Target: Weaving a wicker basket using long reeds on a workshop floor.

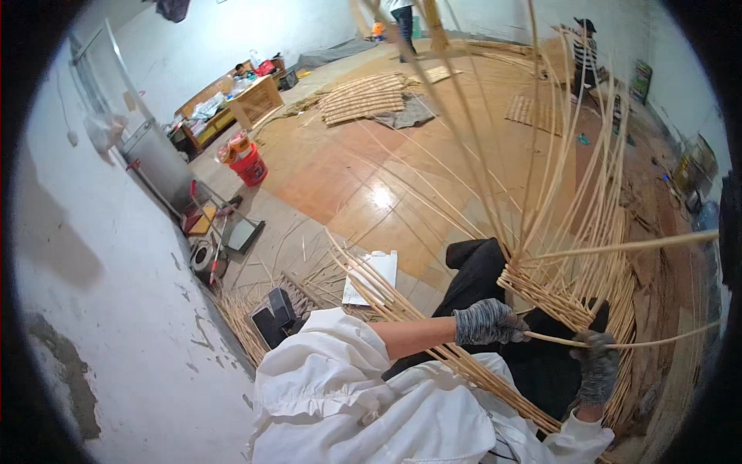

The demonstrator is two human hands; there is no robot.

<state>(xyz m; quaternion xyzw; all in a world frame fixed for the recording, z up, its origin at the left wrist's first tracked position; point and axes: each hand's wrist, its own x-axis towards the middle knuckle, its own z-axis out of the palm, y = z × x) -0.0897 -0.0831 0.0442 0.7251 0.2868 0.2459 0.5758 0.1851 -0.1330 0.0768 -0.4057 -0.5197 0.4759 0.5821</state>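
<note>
My left hand, in a grey knitted glove, is closed on a long pale willow-like rod that runs out to the right. My right hand, gloved alike, is closed around the same rod beside a woven strip of rods. Many long upright rods fan up and out from that weave, crossing much of the view. A bundle of loose rods slants under my left forearm across my white-clothed lap. The weave rests by my dark-clad legs.
Cut sticks and a white sheet lie left. Behind are a red bucket, a dustpan, woven mats and a wooden bench. A wall bounds my left. One person stands; another is at right back.
</note>
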